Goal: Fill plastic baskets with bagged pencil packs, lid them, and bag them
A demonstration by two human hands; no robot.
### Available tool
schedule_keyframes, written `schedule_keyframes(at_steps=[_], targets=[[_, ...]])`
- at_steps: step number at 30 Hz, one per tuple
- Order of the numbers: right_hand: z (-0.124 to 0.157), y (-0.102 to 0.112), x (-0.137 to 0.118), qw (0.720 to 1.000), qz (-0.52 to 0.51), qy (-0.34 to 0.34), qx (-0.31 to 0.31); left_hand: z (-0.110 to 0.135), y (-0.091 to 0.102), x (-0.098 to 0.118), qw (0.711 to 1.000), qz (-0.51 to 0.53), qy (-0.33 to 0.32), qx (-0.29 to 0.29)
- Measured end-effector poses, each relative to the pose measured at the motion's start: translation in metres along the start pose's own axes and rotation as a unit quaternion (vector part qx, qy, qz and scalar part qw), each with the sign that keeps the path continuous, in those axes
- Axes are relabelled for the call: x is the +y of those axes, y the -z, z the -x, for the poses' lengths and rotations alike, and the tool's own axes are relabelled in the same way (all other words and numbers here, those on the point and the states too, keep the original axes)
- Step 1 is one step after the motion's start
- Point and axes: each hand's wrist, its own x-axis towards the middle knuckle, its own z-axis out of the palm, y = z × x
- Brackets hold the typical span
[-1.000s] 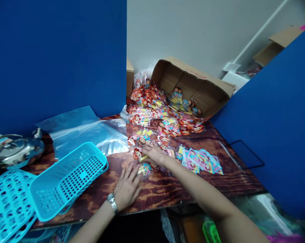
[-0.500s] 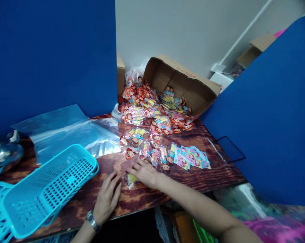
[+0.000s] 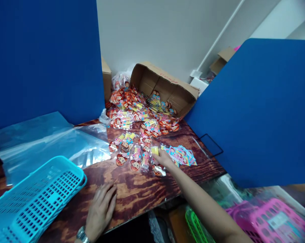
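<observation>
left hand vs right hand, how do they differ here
The left hand has a silver metal wristwatch behind it; the right hand has a bare wrist. The left hand lies palm down on the brown wood-grain table; the right hand is at a clear plastic packet with yellow contents, grip unclear. Both are ungloved.

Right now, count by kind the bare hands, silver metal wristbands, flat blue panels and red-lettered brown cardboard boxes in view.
Bare hands: 2
Silver metal wristband: 1
Flat blue panels: 2
Red-lettered brown cardboard box: 1
Total: 6
</observation>
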Motion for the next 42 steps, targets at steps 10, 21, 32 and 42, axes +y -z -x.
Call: schedule_keyframes(at_steps=[10,21,32,42], targets=[[0.031,-0.026,-0.022,0.99,0.085,0.113,-0.01,-0.071,-0.049,0.045,0.982,-0.078,-0.098,-0.144],[0.037,-0.036,-0.029,0.988,0.108,0.109,0.004,-0.04,-0.043,0.054,0.975,-0.135,-0.089,-0.154],[0.052,-0.012,-0.031,0.982,0.122,0.134,-0.047,-0.022,-0.012,0.022,0.973,-0.145,-0.087,-0.155],[0.007,-0.014,-0.04,0.992,0.128,0.001,-0.004,-0.016,-0.016,0.03,0.968,-0.183,-0.105,-0.139]])
